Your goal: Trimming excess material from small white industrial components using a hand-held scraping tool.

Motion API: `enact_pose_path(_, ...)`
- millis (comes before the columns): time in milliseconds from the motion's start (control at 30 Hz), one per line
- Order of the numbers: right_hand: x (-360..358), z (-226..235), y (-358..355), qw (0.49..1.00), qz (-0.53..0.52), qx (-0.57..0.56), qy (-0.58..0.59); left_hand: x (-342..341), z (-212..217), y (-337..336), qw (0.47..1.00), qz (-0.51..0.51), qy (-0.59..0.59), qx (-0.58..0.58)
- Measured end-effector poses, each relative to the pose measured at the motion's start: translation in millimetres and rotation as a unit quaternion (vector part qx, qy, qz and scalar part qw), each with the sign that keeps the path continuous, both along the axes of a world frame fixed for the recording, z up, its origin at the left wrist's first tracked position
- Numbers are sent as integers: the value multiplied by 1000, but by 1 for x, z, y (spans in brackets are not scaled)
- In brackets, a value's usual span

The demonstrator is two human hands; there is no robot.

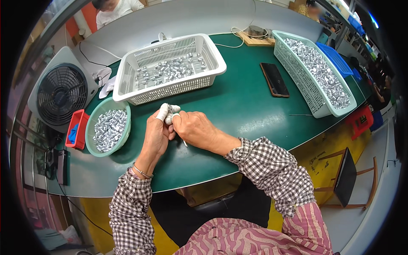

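Observation:
My left hand (156, 134) and my right hand (196, 128) meet over the green table, in front of the white basket. White coverings wrap some fingertips. The left fingers are closed in a pinch; a bit of grey shows between the fingertips, too small to make out. My right hand grips a thin rod-like tool (184, 143), whose pale end sticks out below the fist. To the left stands a light green bowl (91, 142) full of small silvery metal parts (109, 129). The white basket (174, 90) holds a looser scatter of similar parts.
A pale green basket (297, 83) heaped with metal parts stands at the right. Near it lie a phone (274, 80) and a thin metal rod (300, 114). A fan (62, 92) and a red bin (76, 129) stand at the left. A chair (346, 178) is on the right.

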State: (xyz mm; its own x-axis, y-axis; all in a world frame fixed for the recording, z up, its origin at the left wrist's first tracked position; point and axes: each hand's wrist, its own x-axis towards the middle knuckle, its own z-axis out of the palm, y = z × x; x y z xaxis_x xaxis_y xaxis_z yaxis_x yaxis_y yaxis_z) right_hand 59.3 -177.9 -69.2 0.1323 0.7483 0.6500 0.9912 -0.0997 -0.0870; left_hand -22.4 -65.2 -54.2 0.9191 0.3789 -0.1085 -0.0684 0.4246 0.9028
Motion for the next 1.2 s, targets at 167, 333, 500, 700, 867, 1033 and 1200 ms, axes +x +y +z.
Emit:
enact_pose_path(167, 0, 2, 5, 991, 44, 64, 111, -1, -3, 3, 1000, -9, 7, -25)
enact_pose_path(333, 4, 0, 13, 874, 126, 112, 456, 2, -14, -1, 995, -11, -23, -101)
enact_pose_path(500, 10, 10, 9, 745, 151, 46, 648, 3, -5, 0, 993, -46, -44, -105)
enact_pose_path(700, 6, 9, 8, 845, 120, 44, 518, 3, -11, 3, 996, -40, -41, -68)
enact_pose_path(867, 1, 7, 3, 990, 48, 21, 127, 4, -8, 1, 995, 26, -6, -91)
enact_pose_path(1033, -5, 10, -3, 998, 1, -33, 59, 4, -5, -4, 997, 30, 6, -76)
enact_pose_path(1200, 1, 5, 5, 999, -14, -37, 22, 2, -3, -12, 998, 53, 32, -9)
